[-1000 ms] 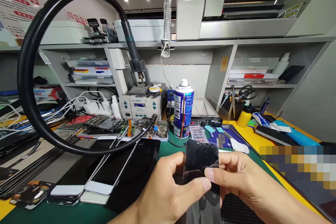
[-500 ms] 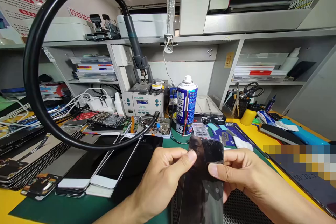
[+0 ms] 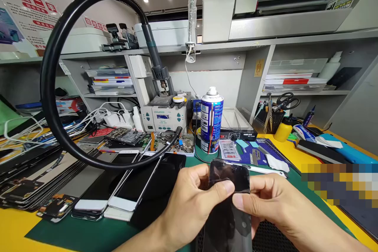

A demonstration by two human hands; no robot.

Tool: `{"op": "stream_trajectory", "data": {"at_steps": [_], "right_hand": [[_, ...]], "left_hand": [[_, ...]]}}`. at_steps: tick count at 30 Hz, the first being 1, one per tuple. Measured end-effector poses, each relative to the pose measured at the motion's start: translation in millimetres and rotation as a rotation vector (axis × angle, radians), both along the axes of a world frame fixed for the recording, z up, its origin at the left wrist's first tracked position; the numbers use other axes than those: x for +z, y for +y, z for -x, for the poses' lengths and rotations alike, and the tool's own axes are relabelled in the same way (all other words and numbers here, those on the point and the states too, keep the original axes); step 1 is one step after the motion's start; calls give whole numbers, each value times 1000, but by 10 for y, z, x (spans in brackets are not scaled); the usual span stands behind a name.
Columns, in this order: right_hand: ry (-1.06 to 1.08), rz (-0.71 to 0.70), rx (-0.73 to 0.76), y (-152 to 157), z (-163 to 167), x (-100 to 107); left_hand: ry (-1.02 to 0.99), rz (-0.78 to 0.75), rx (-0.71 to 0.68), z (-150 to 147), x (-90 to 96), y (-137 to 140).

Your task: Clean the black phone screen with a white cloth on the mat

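Upright between both hands is a dark phone screen (image 3: 227, 220) with smudges on its glossy face; its lower end runs out of the frame. My left hand (image 3: 191, 204) grips its left edge, the thumb laid across the upper face and the fingers behind. On the opposite edge, my right hand (image 3: 265, 201) pinches the screen, its thumb on the front. The two thumb tips almost meet. Beneath the screen lies a black perforated mat (image 3: 271, 236), partly hidden. A blue spray can (image 3: 212, 122) stands just beyond the screen.
At the left, several phones (image 3: 124, 189) and a stack of screen panels (image 3: 26, 181) lie on the green mat (image 3: 53, 232). A hot-air station (image 3: 163, 118) with a looped black hose (image 3: 49, 86) stands behind. Scissors (image 3: 288, 102) sit in a holder at the right.
My left thumb has slid right across the screen, nearer the right thumb. The camera view has shifted slightly, so the bench appears a little lower and further right.
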State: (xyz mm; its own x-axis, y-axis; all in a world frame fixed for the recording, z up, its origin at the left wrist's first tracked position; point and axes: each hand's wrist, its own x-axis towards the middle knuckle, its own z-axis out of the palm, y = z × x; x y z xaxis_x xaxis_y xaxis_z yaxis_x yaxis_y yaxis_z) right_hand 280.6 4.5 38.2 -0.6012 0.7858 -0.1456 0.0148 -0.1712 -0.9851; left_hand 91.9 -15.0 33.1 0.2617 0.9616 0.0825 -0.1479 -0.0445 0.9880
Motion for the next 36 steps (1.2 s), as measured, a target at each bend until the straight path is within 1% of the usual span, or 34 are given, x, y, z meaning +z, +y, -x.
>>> {"op": "stream_trajectory", "data": {"at_steps": [4,8,13,17,19,21,23,25,31,36], "right_hand": [[-38,-8,-48,16,-10,-19],[-88,-28,-67,33,-48,-39],[-63,-2,-44,51,-73,-16],[-46,5,-52,31,-38,17],[-32,32,-17,11,-1,28],[-27,63,5,-6,35,33],[-47,65,-1,-14,56,33],[-68,59,-12,-11,58,28],[-116,41,-41,5,10,-24],[-141,1,-64,28,-21,-48]], "left_hand": [[71,2,28,52,6,4],[129,-30,53,98,80,-2],[115,-31,-34,117,140,-11],[71,-51,-44,79,93,12],[61,-46,-18,50,52,19],[84,-39,49,26,15,16],[109,-50,114,14,-8,6],[114,-64,127,19,-13,-5],[106,-12,76,72,61,-19],[123,-53,45,104,139,-12]]}}
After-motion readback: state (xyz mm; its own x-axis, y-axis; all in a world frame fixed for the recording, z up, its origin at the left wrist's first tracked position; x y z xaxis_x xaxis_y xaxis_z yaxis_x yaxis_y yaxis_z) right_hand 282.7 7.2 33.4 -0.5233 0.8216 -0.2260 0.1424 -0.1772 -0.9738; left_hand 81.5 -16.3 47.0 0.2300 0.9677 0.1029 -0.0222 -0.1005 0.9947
